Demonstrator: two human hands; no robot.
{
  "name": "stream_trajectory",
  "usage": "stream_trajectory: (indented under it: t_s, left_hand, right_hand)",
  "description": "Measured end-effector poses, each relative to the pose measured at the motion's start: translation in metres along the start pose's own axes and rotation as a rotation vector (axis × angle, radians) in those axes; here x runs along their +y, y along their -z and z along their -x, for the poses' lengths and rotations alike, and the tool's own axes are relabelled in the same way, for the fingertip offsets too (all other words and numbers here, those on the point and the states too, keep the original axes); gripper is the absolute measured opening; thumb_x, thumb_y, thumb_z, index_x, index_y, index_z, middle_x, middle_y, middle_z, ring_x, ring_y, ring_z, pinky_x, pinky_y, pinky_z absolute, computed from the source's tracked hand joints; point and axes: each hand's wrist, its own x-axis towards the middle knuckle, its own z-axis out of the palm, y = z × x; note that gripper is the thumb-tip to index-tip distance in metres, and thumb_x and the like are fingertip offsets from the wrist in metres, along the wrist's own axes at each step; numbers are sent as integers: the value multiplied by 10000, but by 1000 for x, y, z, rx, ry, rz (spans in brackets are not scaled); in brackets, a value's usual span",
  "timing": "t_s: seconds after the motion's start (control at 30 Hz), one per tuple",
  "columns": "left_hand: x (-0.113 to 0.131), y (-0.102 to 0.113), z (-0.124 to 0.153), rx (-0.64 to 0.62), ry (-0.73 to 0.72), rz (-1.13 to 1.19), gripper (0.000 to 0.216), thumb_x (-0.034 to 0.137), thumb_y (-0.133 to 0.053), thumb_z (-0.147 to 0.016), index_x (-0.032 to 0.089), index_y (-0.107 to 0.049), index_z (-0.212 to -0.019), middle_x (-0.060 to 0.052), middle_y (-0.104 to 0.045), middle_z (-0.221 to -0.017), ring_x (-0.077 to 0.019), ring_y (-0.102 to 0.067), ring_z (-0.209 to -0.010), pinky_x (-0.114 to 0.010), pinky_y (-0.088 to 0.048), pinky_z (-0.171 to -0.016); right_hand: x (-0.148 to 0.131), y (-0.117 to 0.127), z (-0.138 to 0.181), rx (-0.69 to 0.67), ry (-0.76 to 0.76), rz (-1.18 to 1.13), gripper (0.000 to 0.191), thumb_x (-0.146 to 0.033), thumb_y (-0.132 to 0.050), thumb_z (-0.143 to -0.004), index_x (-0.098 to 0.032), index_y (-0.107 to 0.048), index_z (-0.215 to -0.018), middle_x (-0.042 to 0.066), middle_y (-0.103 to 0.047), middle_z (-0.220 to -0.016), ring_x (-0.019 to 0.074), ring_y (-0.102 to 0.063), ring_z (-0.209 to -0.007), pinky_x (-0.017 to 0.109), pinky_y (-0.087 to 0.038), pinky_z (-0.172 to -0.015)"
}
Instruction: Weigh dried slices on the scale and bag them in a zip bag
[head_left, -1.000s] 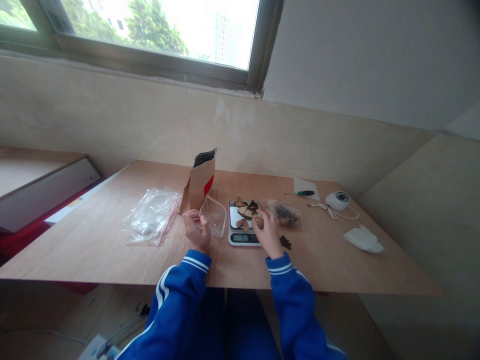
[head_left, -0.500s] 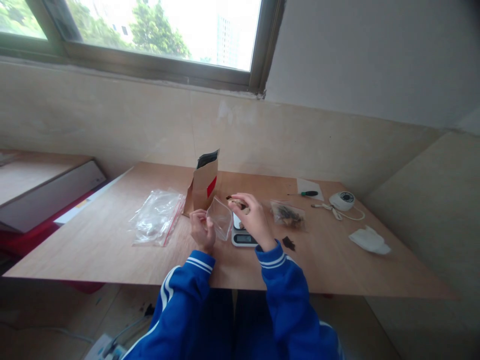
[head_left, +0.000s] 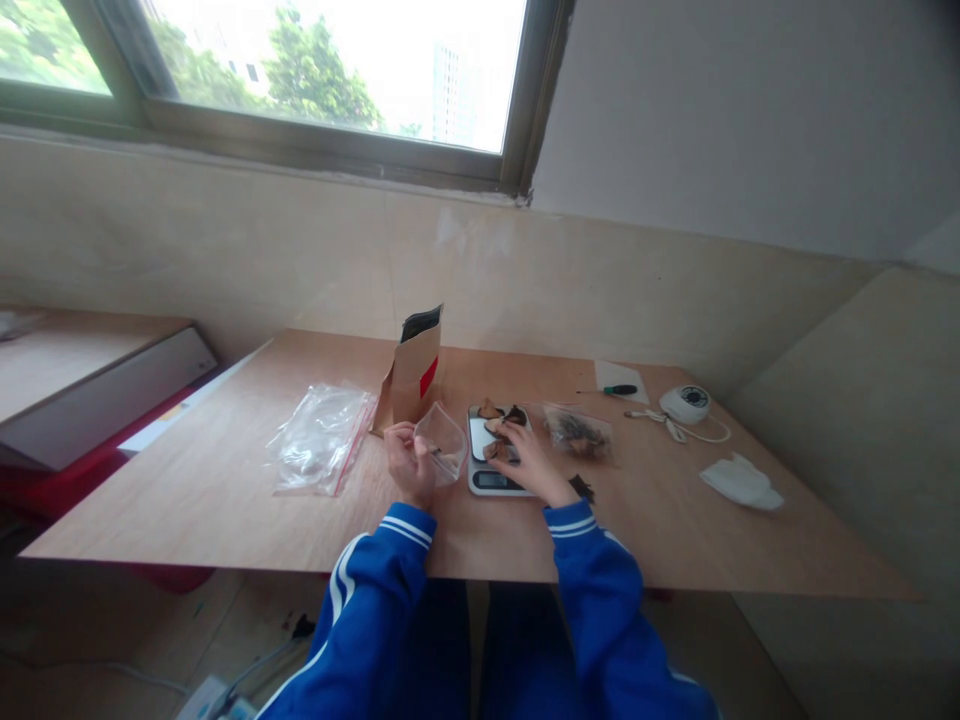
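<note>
My left hand (head_left: 412, 465) is closed on the edge of a clear zip bag (head_left: 450, 440), whose mouth gapes towards the right. A small dark bit shows inside or through the plastic. Right of the bag stands a white kitchen scale (head_left: 487, 483) with brown dried pieces (head_left: 490, 409) on its platform; they look like dried mushroom slices. Over the platform is my right hand (head_left: 531, 465), thumb and fingers apart around the nearer pieces, fingertips at or touching them. The hand hides part of the scale and its display.
An upright brown paper pouch (head_left: 411, 385) stands behind the bag. Flat clear bags (head_left: 322, 440) lie to the left. On the right are a filled bag (head_left: 577, 435), a dark scrap (head_left: 581, 488), a screwdriver (head_left: 619, 390), a white dome camera (head_left: 684, 405) with cable and a crumpled tissue (head_left: 741, 482).
My right hand has gone from beside the bag's mouth, where it held a dried piece, down and right to the scale. More dried pieces now show there. My left hand keeps the bag.
</note>
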Motion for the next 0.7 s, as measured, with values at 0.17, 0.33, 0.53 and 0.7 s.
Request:
stream_trajectory:
  t_s: [0.17, 0.33, 0.53, 0.7]
  left_hand:
    - [-3, 0, -1, 18, 22, 38, 124, 320, -457, -866, 199, -465, -836, -49, -526, -916, -163, -556, -793, -282, -481, -647]
    - [-7, 0, 0, 14, 34, 60, 139, 336, -459, -867, 200, -469, -840, -46, -521, -912, -158, -550, -765, -283, -477, -635]
    - [-7, -1, 0, 3, 55, 58, 172, 370, -471, -855, 199, -470, -835, -48, -530, -910, -160, -547, -754, -280, -472, -618]
    - [-6, -1, 0, -11, 32, 66, 157, 356, -469, -854, 200, -469, -839, -49, -521, -910, -166, -548, -785, -284, -478, -639]
  right_hand:
    - [-3, 9, 0, -13, 31, -50, 409, -242, -637, -807, -194, -583, -1210, 152, -578, -1273, 283, -538, -1204, 462, -420, -1016]
    - [-2, 14, -3, -2, 21, -2, 297, -225, -611, -827, -189, -612, -1122, 122, -633, -1135, 259, -592, -1085, 421, -457, -949]
    - [-4, 6, -11, 41, -87, 171, 398, -286, -614, -821, -185, -571, -1203, 133, -599, -1112, 299, -565, -1075, 441, -452, -908]
    - [-7, 4, -13, 66, -126, 247, 387, -302, -634, -803, -189, -591, -1171, 137, -595, -1124, 314, -547, -1058, 454, -429, -908]
